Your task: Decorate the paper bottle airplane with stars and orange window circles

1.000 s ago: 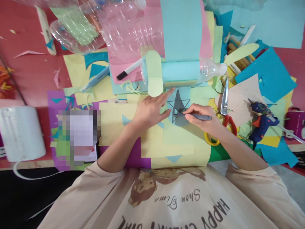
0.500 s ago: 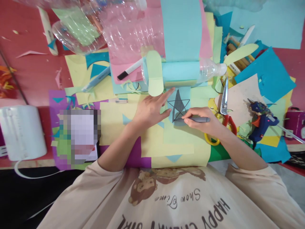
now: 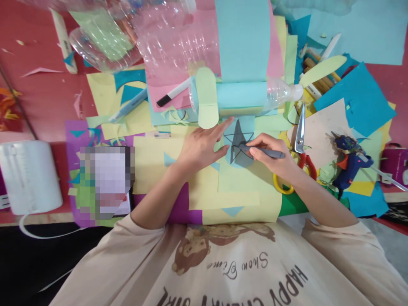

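Observation:
A grey marker (image 3: pixel 269 152) is pinched in my right hand (image 3: pixel 270 155), its tip at the middle of a dark star (image 3: pixel 237 135) drawn on a light blue piece of paper (image 3: pixel 244 122). The star's upper point and lower left part are filled in; other parts are only outlined. My left hand (image 3: pixel 207 146) lies with fingers spread, index fingertip at the blue paper's upper left edge. Just beyond it lies a plastic bottle (image 3: pixel 280 94) wrapped in light blue paper, with a pale green rounded strip (image 3: pixel 207 97) across its base end.
Scissors (image 3: pixel 300 136) with red and yellow handles lie beside my right wrist. A blue glue gun (image 3: pixel 350 170) is farther right. Clear plastic bottles (image 3: pixel 175 42) lie at the back. A white box-shaped device (image 3: pixel 30 177) and a blurred-out phone (image 3: pixel 111 178) are at left.
My right hand and the marker have moved up from the star's lower left point to its middle. The left hand stays in place.

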